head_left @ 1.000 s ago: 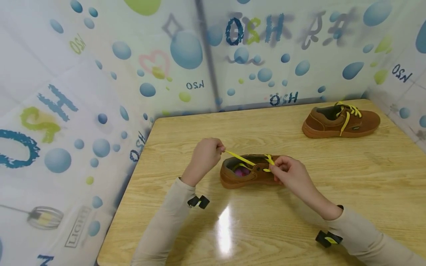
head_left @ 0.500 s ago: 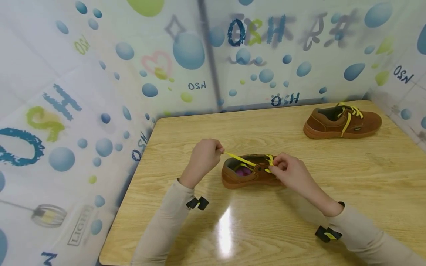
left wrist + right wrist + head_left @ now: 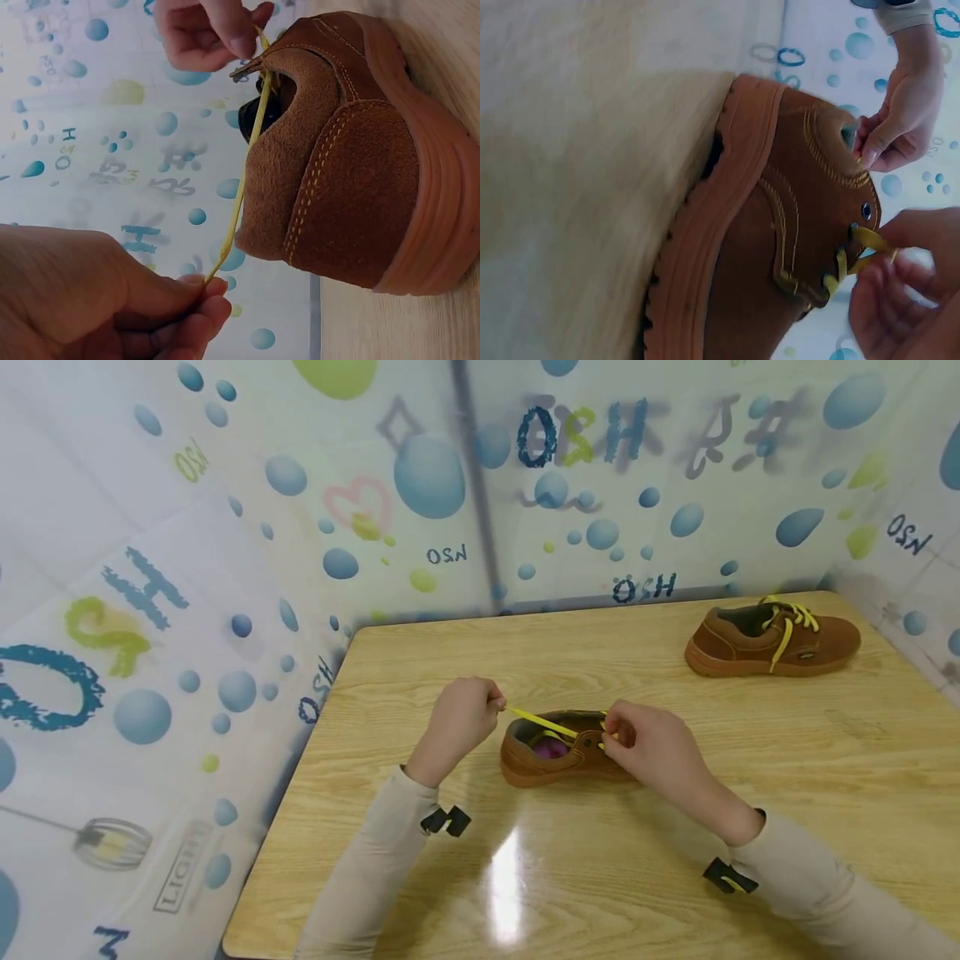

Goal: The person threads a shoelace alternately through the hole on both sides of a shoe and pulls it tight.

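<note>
Wall print reads "HSO"; both hands pinch yellow lace.

Even, bright light is cast from overhead; a white glare patch is seen on the table at 6 o'clock. Soft shadows are thrown beneath the forearms. The printed wall lettering at 12 o'clock is smeared. Edges are bent by wide-angle distortion. Both wrist views are dimmer and blurred.

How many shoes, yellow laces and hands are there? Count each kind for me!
Brown shoes: 2, the near shoe and the far shoe.
Yellow laces: 2, the near lace and the far lace.
Hands: 2, the left hand and the right hand, both pinching the near lace.
Total: 6.
</note>
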Demonstrator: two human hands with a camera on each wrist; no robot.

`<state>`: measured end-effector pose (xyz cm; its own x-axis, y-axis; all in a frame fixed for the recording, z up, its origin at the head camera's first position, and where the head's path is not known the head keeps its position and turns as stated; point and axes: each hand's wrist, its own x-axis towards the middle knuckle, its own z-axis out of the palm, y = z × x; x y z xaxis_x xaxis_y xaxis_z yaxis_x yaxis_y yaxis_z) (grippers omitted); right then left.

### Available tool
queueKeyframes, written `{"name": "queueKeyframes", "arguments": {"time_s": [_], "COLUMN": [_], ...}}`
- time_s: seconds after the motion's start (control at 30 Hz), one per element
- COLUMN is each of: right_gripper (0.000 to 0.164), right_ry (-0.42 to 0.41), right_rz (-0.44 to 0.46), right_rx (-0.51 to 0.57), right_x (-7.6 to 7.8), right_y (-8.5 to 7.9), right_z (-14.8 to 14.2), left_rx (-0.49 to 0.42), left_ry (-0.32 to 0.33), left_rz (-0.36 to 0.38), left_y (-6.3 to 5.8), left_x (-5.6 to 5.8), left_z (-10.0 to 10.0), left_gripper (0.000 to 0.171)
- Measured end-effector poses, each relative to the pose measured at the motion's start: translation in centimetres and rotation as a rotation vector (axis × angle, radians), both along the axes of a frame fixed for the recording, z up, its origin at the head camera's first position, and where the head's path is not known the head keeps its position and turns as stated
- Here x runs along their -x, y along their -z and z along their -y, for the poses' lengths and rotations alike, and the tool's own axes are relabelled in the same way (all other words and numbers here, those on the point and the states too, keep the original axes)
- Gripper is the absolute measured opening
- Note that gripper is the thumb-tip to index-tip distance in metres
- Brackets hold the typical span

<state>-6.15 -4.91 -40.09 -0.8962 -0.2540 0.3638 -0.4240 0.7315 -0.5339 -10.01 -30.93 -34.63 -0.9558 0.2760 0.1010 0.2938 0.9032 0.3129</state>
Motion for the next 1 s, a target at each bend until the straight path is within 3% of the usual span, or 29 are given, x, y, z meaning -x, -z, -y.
{"name": "queueKeyframes", "arguments": {"time_s": [0.1, 0.2, 0.37, 0.53, 0.63, 0.7, 0.77, 0.87, 1.0], "right_gripper": [0.008, 0.004, 0.012, 0.021, 0.018, 0.029, 0.05, 0.081, 0.09], "right_ry": [-0.013, 0.019, 0.032, -0.023, -0.022, -0.014, -0.022, -0.102, -0.202], "right_rz": [-0.046, -0.01, 0.166, 0.337, 0.304, 0.256, 0.216, 0.251, 0.264], "right_rx": [0.084, 0.174, 0.218, 0.291, 0.274, 0.218, 0.147, 0.058, -0.03], "right_x": [-0.3, -0.3, -0.1, 0.1, 0.3, 0.5, 0.9, 1.6, 2.4], "right_y": [0.1, 0.0, 0.3, 0.6, 0.8, 0.9, 1.1, 1.7, 2.8], "right_z": [-0.1, -0.7, -1.5, -1.8, -1.8, -2.1, -2.5, -3.0, -3.2], "left_rx": [0.001, -0.008, -0.047, -0.107, -0.14, -0.172, -0.221, -0.353, -0.534], "left_ry": [-0.002, -0.019, -0.046, -0.075, -0.089, -0.093, -0.089, -0.081, -0.069], "left_rz": [-0.019, -0.046, -0.085, -0.147, -0.18, -0.187, -0.17, -0.072, 0.084], "left_y": [0.1, 0.2, 0.2, 0.3, 0.4, 0.5, 0.7, 0.9, 1.2], "left_x": [0.2, 0.4, 0.8, 1.5, 2.0, 2.3, 2.5, 2.8, 3.0], "left_z": [0.0, 0.1, 0.3, 0.5, 0.6, 0.7, 0.9, 1.2, 1.3], "left_gripper": [0.018, 0.018, 0.019, 0.02, 0.02, 0.021, 0.021, 0.024, 0.029]}}
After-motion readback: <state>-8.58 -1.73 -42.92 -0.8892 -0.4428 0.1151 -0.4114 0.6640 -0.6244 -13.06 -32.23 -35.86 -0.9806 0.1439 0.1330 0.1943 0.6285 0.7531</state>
